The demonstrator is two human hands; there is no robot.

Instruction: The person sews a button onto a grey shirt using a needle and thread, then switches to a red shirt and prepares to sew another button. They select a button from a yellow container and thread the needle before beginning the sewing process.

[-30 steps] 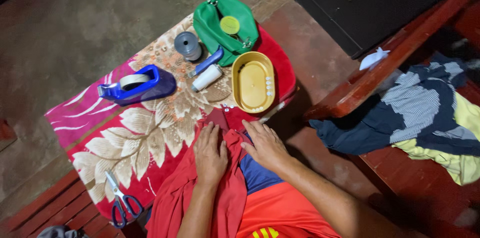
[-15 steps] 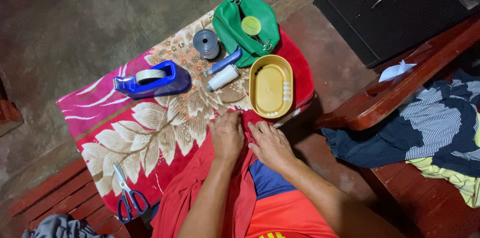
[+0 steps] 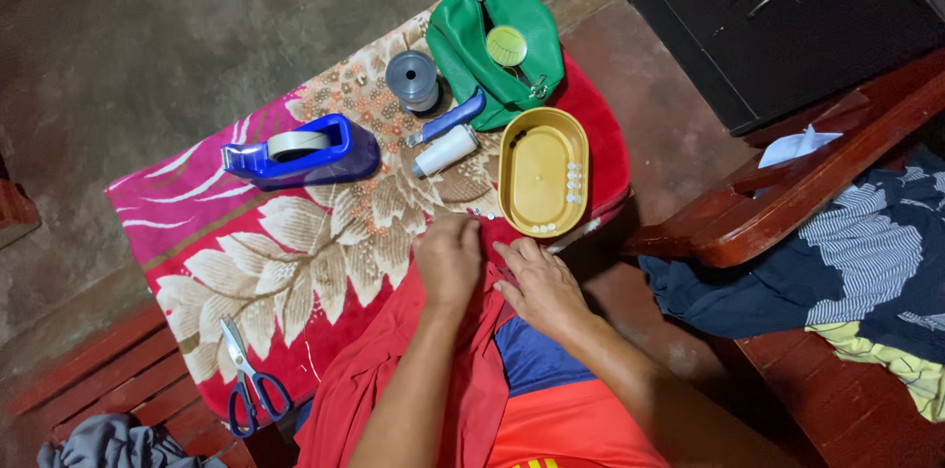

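You sit over a bare concrete floor (image 3: 148, 25), with a dark cabinet (image 3: 807, 25) at the upper right and a wooden bench (image 3: 787, 202) carrying striped clothes (image 3: 866, 251) on your right. Before you a floral blanket (image 3: 285, 251) covers the table. Red cloth (image 3: 443, 370) runs from your lap onto its near edge, and both hands rest on it: your left hand (image 3: 448, 256) lies flat, fingers down, and your right hand (image 3: 536, 286) presses beside it, neither clenched.

Toward the far edge lie a green pouch (image 3: 497, 50), a blue tape dispenser (image 3: 305, 153), a yellow oval tray (image 3: 543, 173) of white buttons, a grey spool (image 3: 411, 79) and white thread (image 3: 445, 150).

Scissors (image 3: 246, 379) lie untouched at the near left corner. No needle or stitching shows, so the sewing looks barely begun.
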